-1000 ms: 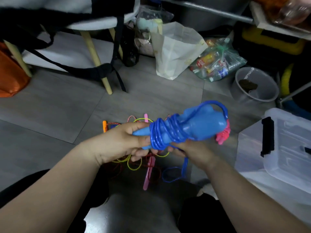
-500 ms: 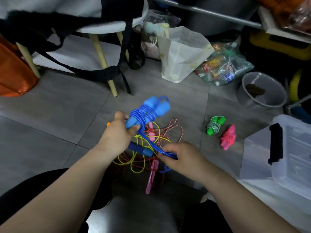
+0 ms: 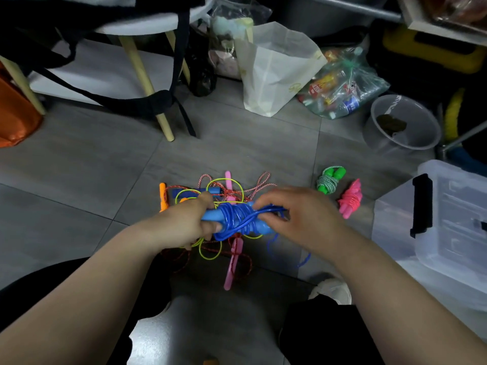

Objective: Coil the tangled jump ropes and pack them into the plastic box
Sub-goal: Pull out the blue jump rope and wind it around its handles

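Parked far right on the grey floor, the clear plastic box [image 3: 448,233]. Just above the loose tangle [image 3: 228,188] at centre, clutching the blue jump rope [image 3: 237,219]: left hand [image 3: 179,225] curled tight round the handles, right hand [image 3: 303,217] pinching the cord. Already coiled near the box, green bundle [image 3: 330,180] and pink bundle [image 3: 350,200].

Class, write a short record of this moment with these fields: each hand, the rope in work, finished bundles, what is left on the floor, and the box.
left hand: grips the handle end of the blue jump rope
right hand: pinches the blue cord strands beside the wrapped part
rope in work: blue, cord partly wound round its handles
finished bundles: green bundle and pink bundle, on the floor, apart
left to coil: tangled pile under the hands
plastic box: on the floor, to the right
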Tool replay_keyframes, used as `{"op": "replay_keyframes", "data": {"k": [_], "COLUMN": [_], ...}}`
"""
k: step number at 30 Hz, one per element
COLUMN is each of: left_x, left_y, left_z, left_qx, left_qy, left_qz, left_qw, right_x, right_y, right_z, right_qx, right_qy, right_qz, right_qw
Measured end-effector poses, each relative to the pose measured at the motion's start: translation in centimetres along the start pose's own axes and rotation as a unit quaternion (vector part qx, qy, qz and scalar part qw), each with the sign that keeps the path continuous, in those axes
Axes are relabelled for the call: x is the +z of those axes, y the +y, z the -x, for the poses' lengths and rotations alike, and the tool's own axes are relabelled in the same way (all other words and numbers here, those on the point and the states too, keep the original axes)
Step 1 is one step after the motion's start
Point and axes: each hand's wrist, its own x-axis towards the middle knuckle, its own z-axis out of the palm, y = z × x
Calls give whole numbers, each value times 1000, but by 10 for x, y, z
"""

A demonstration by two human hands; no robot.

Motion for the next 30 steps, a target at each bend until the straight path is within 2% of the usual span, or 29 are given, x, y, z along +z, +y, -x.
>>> {"op": "replay_keyframes", "data": {"k": [3, 7, 12, 16, 20, 23, 28, 30], "left_x": [0, 0, -5, 0, -8, -9, -14, -15], "left_y": [-1, -3, -5, -4, 0, 2, 8, 8], "left_z": [1, 2, 1, 1, 11, 18, 23, 25], "left_qx": [28, 35, 26, 49, 88, 113, 141, 150], "left_qy": [-44, -97, -29, -111, -174, -226, -200, -212], "left_qz": [29, 20, 36, 27, 137, 161, 247, 272], "left_qw": [998, 994, 999, 992, 971, 954, 937, 926], "right_x": [-5, -6, -9, -7, -12, -13, -10, -6], "right_y": [7, 11, 11, 7, 11, 12, 19, 20], "right_z": [-1, -1, -2, -3, -5, -6, -8, -10], "right_qx": [54, 65, 78, 77, 142, 142, 168, 186], "right_qy": [-26, -25, -16, -22, -21, -14, -2, -11], "right_qz": [-76, -74, -100, -90, -184, -262, -327, -326], "right_qw": [995, 995, 992, 993, 972, 954, 930, 927]}}
